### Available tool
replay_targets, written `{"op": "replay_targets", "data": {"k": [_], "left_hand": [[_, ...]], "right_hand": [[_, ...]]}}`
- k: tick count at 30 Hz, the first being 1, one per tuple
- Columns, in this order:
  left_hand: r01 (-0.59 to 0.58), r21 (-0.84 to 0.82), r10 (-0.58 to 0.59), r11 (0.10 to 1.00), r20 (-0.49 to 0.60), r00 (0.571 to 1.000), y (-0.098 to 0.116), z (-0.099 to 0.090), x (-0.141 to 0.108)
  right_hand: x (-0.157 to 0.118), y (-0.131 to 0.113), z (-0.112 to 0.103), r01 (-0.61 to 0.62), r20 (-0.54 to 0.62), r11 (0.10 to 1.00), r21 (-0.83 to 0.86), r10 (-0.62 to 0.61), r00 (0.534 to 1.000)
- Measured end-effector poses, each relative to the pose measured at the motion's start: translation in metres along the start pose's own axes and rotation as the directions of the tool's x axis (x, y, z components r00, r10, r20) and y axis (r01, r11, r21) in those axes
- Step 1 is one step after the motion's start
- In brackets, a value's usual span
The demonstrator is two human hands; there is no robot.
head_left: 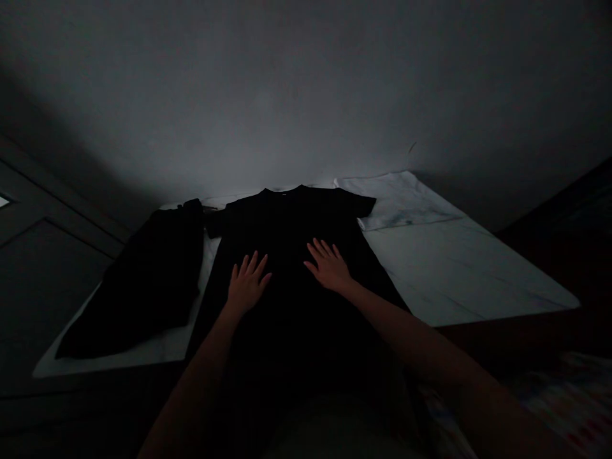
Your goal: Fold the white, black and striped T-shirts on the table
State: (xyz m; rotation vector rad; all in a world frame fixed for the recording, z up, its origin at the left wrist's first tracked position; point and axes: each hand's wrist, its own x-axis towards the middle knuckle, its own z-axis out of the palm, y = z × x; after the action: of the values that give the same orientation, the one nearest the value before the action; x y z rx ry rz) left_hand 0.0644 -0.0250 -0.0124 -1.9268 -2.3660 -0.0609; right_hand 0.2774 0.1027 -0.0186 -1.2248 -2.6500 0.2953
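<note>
Quietly, both hands lie spread over the middle of a black T-shirt [291, 233], palms down. The left hand [246, 287] has its fingers fanned and slightly apart, pointing away from the person. The right hand [329, 268] is a little farther up the cloth, fingers splayed too and angled inward. Neither is grasping anything; both look flat against the shirt, though in this dimness I can't tell how firmly they press. A strip of black fabric shows between them, and the person's bare forearms come in from the near side.

The shirt lies face up on a white marble-patterned table [478, 280], neck toward the wall and both short sleeves stretched out to the sides. A tiny pale label [284, 194] shows at the collar. The lower part sinks into shadow, so I can't make out the hem.

To the left, just beside the shirt, lies another dark garment [148, 280], its details lost in the gloom. On the right, the shirt's sleeve overlaps the edge of a white cloth [401, 201], laid flat at the back of the table.

Beyond rises a plain grey wall [287, 95] with a small dark mark [412, 147] above the cloth. Off to the left stands a panelled surface [52, 274], and low on the right some colourful patterned fabric [568, 401] shows faintly.
</note>
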Motion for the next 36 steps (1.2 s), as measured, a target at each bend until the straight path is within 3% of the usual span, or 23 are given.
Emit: {"op": "replay_targets", "data": {"k": [4,6,9,14,17,19,21,23,25,28,30,33,36], "left_hand": [[0.001,-0.035,-0.003,0.999,-0.065,0.998,-0.074,0.004,-0.077],[0.008,-0.077,-0.017,0.997,-0.112,0.994,-0.095,0.009,-0.106],[0.081,-0.117,-0.100,0.990,-0.170,0.980,-0.099,0.014,-0.131],[0.204,-0.126,-0.229,0.971,-0.233,0.945,-0.080,0.009,-0.147],[0.271,-0.093,-0.283,0.958,-0.165,0.945,-0.074,-0.007,-0.144],[0.283,-0.067,-0.288,0.957,-0.077,0.955,-0.072,-0.025,-0.128],[0.239,-0.083,-0.241,0.968,-0.021,0.970,-0.069,-0.043,-0.097],[0.148,-0.139,-0.152,0.979,-0.018,0.988,-0.065,-0.057,-0.050],[0.068,-0.183,-0.078,0.981,-0.048,0.996,-0.061,-0.060,0.005],[0.036,-0.194,-0.053,0.980,-0.084,0.995,-0.056,-0.044,0.077],[0.053,-0.208,-0.073,0.977,-0.087,0.994,-0.057,-0.025,0.106],[0.074,-0.243,-0.097,0.967,-0.084,0.992,-0.062,0.004,0.123],[0.076,-0.274,-0.106,0.959,-0.095,0.990,-0.067,0.021,0.121]], "right_hand": [[-0.084,0.073,-0.019,-0.107,-0.081,0.990,-0.090,0.100,0.992],[-0.117,0.097,-0.024,-0.111,-0.108,0.988,-0.110,0.099,0.989],[-0.148,0.110,-0.022,-0.100,-0.127,0.985,-0.142,0.082,0.989],[-0.174,0.129,-0.004,0.010,-0.149,0.985,-0.172,-0.036,0.988],[-0.170,0.156,0.000,0.108,-0.135,0.975,-0.196,-0.136,0.982],[-0.148,0.165,-0.009,0.130,-0.134,0.966,-0.224,-0.162,0.978],[-0.106,0.153,-0.025,0.159,-0.092,0.960,-0.228,-0.184,0.979],[-0.046,0.117,-0.040,0.220,-0.009,0.958,-0.182,-0.225,0.974],[0.024,0.062,-0.045,0.329,0.092,0.941,-0.080,-0.321,0.943],[0.128,-0.028,-0.032,0.388,0.200,0.921,0.041,-0.388,0.900],[0.189,-0.078,-0.016,0.342,0.207,0.938,0.050,-0.345,0.916],[0.260,-0.131,0.007,0.345,0.157,0.937,0.045,-0.348,0.924],[0.310,-0.167,0.025,0.406,0.152,0.910,0.082,-0.414,0.897]]}}
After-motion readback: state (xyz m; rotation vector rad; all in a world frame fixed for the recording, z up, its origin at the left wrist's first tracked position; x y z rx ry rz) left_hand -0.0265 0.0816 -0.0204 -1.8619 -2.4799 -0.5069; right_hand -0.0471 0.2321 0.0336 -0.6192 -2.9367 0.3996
